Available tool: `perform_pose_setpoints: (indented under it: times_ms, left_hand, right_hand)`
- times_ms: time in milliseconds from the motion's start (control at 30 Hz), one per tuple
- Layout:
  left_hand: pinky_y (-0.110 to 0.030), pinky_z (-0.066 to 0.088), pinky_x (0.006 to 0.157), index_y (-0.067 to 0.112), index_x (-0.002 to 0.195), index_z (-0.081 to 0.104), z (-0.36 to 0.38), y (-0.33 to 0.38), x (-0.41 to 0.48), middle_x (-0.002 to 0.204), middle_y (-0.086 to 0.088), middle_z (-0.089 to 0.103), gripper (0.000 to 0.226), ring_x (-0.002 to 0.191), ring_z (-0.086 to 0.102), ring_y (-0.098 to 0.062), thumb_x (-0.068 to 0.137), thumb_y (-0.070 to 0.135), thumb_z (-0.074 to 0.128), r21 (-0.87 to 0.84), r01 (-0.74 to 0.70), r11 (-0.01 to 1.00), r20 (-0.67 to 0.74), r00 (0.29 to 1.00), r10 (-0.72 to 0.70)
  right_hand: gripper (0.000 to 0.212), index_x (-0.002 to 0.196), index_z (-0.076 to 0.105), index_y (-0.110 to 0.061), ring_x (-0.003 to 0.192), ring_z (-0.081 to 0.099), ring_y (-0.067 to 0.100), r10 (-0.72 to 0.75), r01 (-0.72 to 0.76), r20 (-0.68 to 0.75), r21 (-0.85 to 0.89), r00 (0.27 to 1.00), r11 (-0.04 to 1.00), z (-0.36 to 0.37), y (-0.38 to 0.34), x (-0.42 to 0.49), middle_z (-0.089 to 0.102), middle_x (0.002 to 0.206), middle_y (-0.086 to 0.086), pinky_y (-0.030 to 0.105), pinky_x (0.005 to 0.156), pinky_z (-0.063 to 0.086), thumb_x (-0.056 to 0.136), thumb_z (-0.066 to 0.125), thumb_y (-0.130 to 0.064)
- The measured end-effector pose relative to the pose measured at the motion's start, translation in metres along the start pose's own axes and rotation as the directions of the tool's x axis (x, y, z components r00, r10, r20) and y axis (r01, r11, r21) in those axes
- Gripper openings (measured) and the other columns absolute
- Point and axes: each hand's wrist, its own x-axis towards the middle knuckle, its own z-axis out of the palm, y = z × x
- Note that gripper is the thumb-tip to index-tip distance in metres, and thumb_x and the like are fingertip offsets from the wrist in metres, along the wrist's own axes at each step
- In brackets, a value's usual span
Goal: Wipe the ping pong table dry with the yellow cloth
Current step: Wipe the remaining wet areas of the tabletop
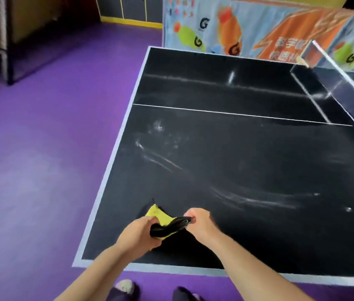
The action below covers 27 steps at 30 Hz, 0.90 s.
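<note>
Yellow cloth (157, 215) is bunched between both hands, just above the near left corner of the table (258, 153). The left hand (140, 232) grips one end and the right hand (200, 222) pinches the other, where the folds look dark. It seems light, soft and floppy, best spread flat under a palm. Wet streaks (247, 198) gleam across the black top beyond.

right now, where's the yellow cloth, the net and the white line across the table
yellow cloth (158, 214), head view, on the bright yellow fold, not the dark twisted part
net (334, 83), head view, on the mesh below its top band
white line (237, 114), head view, about midway along it
</note>
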Motion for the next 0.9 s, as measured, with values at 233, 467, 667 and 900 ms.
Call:
perform_pose_setpoints:
  times_ms: [233,467,667,900]
  left_hand:
    - [-0.017,0.041,0.071,0.028,0.109,0.061,0.074,0.025,-0.017,0.096,0.017,0.056,0.028,0.087,0.054,-0.005,0.081,0.026,0.064,-0.186,0.144,0.972,0.067,0.989,-0.134]
    - [-0.021,0.045,0.076,0.025,0.110,0.062,0.081,-0.001,-0.052,0.105,0.015,0.060,0.021,0.094,0.057,-0.008,0.091,0.021,0.053,-0.235,0.296,0.926,-0.099,0.940,-0.326]
    - [-0.020,0.047,0.074,0.028,0.108,0.062,0.074,-0.030,-0.076,0.097,0.017,0.061,0.019,0.088,0.058,-0.005,0.092,0.021,0.053,-0.348,0.358,0.867,-0.154,0.890,-0.429]
    - [-0.017,0.041,0.070,0.027,0.109,0.063,0.070,-0.073,-0.108,0.095,0.018,0.060,0.021,0.085,0.056,-0.005,0.093,0.021,0.051,-0.412,0.402,0.818,-0.159,0.852,-0.499]
  right_hand:
    - [0.041,0.103,0.069,-0.028,0.105,0.059,0.023,-0.062,0.110,0.162,-0.307,0.985,0.945,-0.011,0.054,0.007,0.059,0.116,-0.005,0.031,0.086,0.049,0.088,0.042,0.000]
    - [0.036,0.130,0.059,-0.015,0.129,0.045,0.024,-0.425,0.489,0.245,-0.358,0.871,0.796,0.034,0.027,0.008,0.048,0.141,0.004,0.034,0.104,0.037,0.101,0.039,-0.011]
    - [0.063,0.157,0.005,-0.014,0.150,-0.016,0.024,-0.558,0.666,0.391,-0.581,0.732,0.467,0.075,0.012,0.023,-0.005,0.163,0.009,0.034,0.120,-0.015,0.102,0.026,-0.037]
    - [0.069,0.154,0.017,-0.014,0.148,0.016,0.032,-0.533,0.573,0.308,-0.683,0.788,0.453,0.111,0.005,0.020,0.030,0.157,0.018,0.049,0.116,0.012,0.094,0.026,-0.046]
